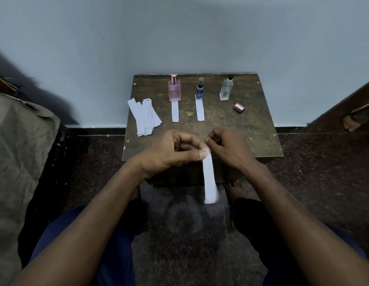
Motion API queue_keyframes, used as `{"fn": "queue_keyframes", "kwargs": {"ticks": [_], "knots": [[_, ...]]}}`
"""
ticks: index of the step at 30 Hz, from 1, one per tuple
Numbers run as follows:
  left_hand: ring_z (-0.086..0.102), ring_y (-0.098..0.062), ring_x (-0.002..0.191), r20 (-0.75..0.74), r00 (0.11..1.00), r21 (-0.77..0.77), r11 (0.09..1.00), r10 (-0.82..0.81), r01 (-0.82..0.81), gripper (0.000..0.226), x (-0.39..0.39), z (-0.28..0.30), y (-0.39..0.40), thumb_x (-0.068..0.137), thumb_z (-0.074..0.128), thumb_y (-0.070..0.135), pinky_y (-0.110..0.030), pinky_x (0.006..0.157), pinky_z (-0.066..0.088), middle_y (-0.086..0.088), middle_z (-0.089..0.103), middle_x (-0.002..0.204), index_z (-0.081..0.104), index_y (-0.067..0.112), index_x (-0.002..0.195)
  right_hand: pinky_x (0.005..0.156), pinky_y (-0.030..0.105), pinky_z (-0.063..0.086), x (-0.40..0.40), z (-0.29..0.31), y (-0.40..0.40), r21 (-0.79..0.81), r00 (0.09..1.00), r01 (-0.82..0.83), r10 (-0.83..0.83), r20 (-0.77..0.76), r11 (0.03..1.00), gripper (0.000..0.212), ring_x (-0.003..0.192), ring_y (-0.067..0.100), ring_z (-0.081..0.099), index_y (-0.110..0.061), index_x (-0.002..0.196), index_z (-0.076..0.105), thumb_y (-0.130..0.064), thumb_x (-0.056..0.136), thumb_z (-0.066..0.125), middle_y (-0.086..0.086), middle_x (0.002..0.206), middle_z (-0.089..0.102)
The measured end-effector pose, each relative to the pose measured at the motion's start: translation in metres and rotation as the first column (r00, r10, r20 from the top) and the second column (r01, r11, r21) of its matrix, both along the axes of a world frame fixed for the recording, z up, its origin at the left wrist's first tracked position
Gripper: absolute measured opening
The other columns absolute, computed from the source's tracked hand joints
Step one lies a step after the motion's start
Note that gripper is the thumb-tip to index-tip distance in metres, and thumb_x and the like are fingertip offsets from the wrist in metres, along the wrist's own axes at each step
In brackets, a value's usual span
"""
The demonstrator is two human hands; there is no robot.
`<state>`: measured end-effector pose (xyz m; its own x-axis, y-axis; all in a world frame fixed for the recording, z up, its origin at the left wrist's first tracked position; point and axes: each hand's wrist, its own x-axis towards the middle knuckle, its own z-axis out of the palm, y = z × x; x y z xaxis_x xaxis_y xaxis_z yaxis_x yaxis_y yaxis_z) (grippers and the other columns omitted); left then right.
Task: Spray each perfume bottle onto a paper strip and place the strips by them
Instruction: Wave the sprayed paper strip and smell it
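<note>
On the small wooden table [251, 129] three bottles stand in a row at the far edge: a pink bottle [174, 89] on the left, a blue bottle [199, 89] in the middle, a clear bottle [226, 88] on the right. A strip lies just near of the pink one [175, 112] and another just near of the blue one [200, 111]; the clear bottle has none. A pink cap [239, 107] lies near and right of the clear bottle, and a pile of spare strips [145, 117] sits at the left edge.

The left hand [171, 153] pinches the top of a third strip [209, 178] between thumb and fingers, so it hangs down in front of the table's near edge; its lower end is blurred. The right hand [229, 149] is curled just beside the pinch, though whether it grips the strip I cannot tell.

This strip probably belongs to the clear bottle. The risks: the light paper could slip from so small a pinch and drop to the floor; reaching over for the clear bottle, a wrist could sweep the laid strips out of place or tip a bottle; the loose cap could roll off.
</note>
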<state>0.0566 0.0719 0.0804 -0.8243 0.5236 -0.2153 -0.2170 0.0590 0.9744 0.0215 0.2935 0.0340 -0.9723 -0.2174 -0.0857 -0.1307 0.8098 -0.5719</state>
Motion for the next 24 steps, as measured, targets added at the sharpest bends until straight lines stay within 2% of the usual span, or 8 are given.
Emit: {"fn": "queue_keyframes", "kwargs": {"ticks": [2, 5, 13, 16, 18, 21, 23, 24], "knots": [[0.063, 0.005, 0.063, -0.27, 0.96, -0.354, 0.921, 0.067, -0.164, 0.004, -0.003, -0.009, 0.003, 0.096, 0.08, 0.022, -0.013, 0.062, 0.044, 0.012, 0.076, 0.078, 0.08, 0.02, 0.099, 0.071, 0.036, 0.052, 0.001, 0.0, 0.0, -0.004, 1.0, 0.001, -0.001, -0.003, 1.0, 0.012, 0.073, 0.014, 0.067, -0.023, 0.093, 0.073, -0.031, 0.099, 0.066, -0.004, 0.077, 0.072], [0.062, 0.008, 0.066, -0.491, 0.868, -0.733, 0.574, -0.076, -0.365, 0.007, -0.005, -0.021, 0.002, 0.094, 0.078, 0.042, -0.014, 0.057, 0.037, 0.023, 0.072, 0.081, 0.077, 0.036, 0.096, 0.07, 0.034, 0.05, 0.001, 0.0, 0.0, -0.006, 1.0, 0.001, -0.001, 0.005, 1.0, 0.013, 0.073, 0.011, 0.066, -0.024, 0.093, 0.072, -0.032, 0.101, 0.065, -0.005, 0.077, 0.072], [0.06, 0.001, 0.059, -0.443, 0.889, -0.542, 0.754, 0.118, -0.371, 0.002, -0.008, -0.027, 0.002, 0.093, 0.081, 0.032, -0.019, 0.062, 0.043, 0.018, 0.074, 0.077, 0.079, 0.032, 0.093, 0.068, 0.032, 0.049, 0.002, 0.0, 0.0, -0.013, 1.0, -0.005, 0.005, -0.001, 1.0, 0.012, 0.072, 0.01, 0.066, -0.024, 0.094, 0.073, -0.031, 0.101, 0.066, -0.006, 0.076, 0.071], [0.052, 0.003, 0.054, -0.055, 0.994, -0.011, 0.995, 0.095, -0.096, 0.005, -0.001, -0.006, 0.006, 0.093, 0.082, 0.018, -0.012, 0.056, 0.04, 0.008, 0.071, 0.071, 0.079, 0.021, 0.09, 0.068, 0.032, 0.048, 0.001, 0.001, 0.001, -0.01, 1.0, -0.003, 0.003, 0.002, 1.0, 0.012, 0.073, 0.013, 0.066, -0.022, 0.096, 0.074, -0.03, 0.1, 0.067, -0.004, 0.079, 0.073], [0.051, 0.0, 0.052, 0.061, 0.998, 0.283, 0.959, -0.007, -0.011, 0.006, 0.002, 0.001, 0.006, 0.087, 0.086, 0.02, -0.013, 0.051, 0.038, 0.0, 0.066, 0.07, 0.08, 0.023, 0.086, 0.067, 0.031, 0.045, 0.001, 0.002, 0.001, 0.009, 1.0, -0.009, 0.009, -0.008, 1.0, 0.014, 0.074, 0.014, 0.065, -0.02, 0.098, 0.075, -0.031, 0.1, 0.067, -0.003, 0.081, 0.073], [0.071, -0.002, 0.07, -0.295, 0.944, -0.323, 0.915, 0.145, -0.242, 0.006, -0.007, -0.013, 0.002, 0.09, 0.086, 0.027, -0.018, 0.064, 0.051, 0.011, 0.077, 0.079, 0.08, 0.03, 0.09, 0.068, 0.032, 0.047, 0.002, 0.002, 0.0, 0.001, 1.0, -0.013, 0.013, -0.002, 1.0, 0.013, 0.073, 0.011, 0.066, -0.021, 0.097, 0.074, -0.031, 0.1, 0.067, -0.006, 0.079, 0.073], [0.071, 0.001, 0.079, -0.53, 0.84, -0.756, 0.513, -0.117, -0.406, 0.008, -0.009, -0.02, -0.002, 0.091, 0.081, 0.045, -0.021, 0.062, 0.047, 0.021, 0.075, 0.083, 0.079, 0.039, 0.095, 0.071, 0.033, 0.052, 0.002, 0.001, 0.001, -0.009, 1.0, -0.012, 0.012, -0.001, 1.0, 0.014, 0.074, 0.011, 0.068, -0.022, 0.096, 0.074, -0.032, 0.101, 0.066, -0.006, 0.079, 0.074], [0.067, 0.005, 0.077, -0.569, 0.812, -0.765, 0.446, -0.13, -0.465, 0.009, -0.007, -0.022, -0.001, 0.091, 0.079, 0.05, -0.021, 0.061, 0.044, 0.025, 0.073, 0.082, 0.078, 0.042, 0.096, 0.073, 0.033, 0.052, 0.001, 0.001, 0.0, -0.01, 1.0, -0.012, 0.012, 0.002, 1.0, 0.014, 0.075, 0.012, 0.068, -0.022, 0.096, 0.074, -0.032, 0.101, 0.066, -0.005, 0.079, 0.074]]}}
